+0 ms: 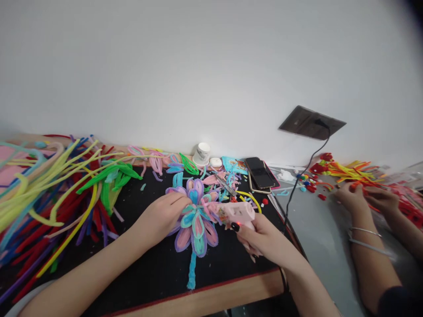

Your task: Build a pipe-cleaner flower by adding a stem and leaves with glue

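Note:
A pipe-cleaner flower with purple-edged pink and blue petals lies on the black mat, its twisted blue stem pointing towards me. My left hand is closed on its upper left petals; the fingertips are partly hidden. Wrapped around the handle of a pale pink hot glue gun, my right hand keeps the nozzle at the flower's upper right, close to the centre. Whether the nozzle touches the petals I cannot tell. A small red light glows on the gun.
Loose pipe cleaners pile up on the left. Along the wall stand a paper cup, scissors and a phone. A black cord runs to the wall socket. At right, another person's hands work with orange-red material.

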Demonstrator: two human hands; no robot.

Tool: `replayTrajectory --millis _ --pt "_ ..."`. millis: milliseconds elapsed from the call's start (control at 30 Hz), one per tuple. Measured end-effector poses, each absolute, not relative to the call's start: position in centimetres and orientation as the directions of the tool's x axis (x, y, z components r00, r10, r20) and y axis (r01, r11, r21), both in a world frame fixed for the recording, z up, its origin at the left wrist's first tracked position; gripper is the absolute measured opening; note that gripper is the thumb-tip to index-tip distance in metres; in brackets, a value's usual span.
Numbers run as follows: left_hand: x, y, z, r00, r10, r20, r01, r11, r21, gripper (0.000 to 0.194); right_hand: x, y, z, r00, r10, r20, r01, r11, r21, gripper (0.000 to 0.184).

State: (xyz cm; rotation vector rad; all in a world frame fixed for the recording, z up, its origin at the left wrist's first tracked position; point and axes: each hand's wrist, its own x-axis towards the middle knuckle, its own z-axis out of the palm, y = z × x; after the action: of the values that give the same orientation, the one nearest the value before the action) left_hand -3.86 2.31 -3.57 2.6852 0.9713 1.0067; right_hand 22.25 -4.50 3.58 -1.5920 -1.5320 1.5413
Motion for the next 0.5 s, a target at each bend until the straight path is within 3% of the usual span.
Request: replayTrajectory --millis 233,500 --pt "-3.7 2.3 -3.5 0.552 0.625 0.551 0.525 -0.775 0.353 0.018 20.5 -3.7 3.0 -0.174 0.866 -0.469 0.396 -0.375 -0.839 0.034" --pt "-3.7 2.1 -3.4 0.569 0.633 0.525 0.528 -0.770 0.357 0.022 20.0 -2.8 3.6 -0.135 0.852 -0.505 0.495 -0.383 -0.780 0.036"
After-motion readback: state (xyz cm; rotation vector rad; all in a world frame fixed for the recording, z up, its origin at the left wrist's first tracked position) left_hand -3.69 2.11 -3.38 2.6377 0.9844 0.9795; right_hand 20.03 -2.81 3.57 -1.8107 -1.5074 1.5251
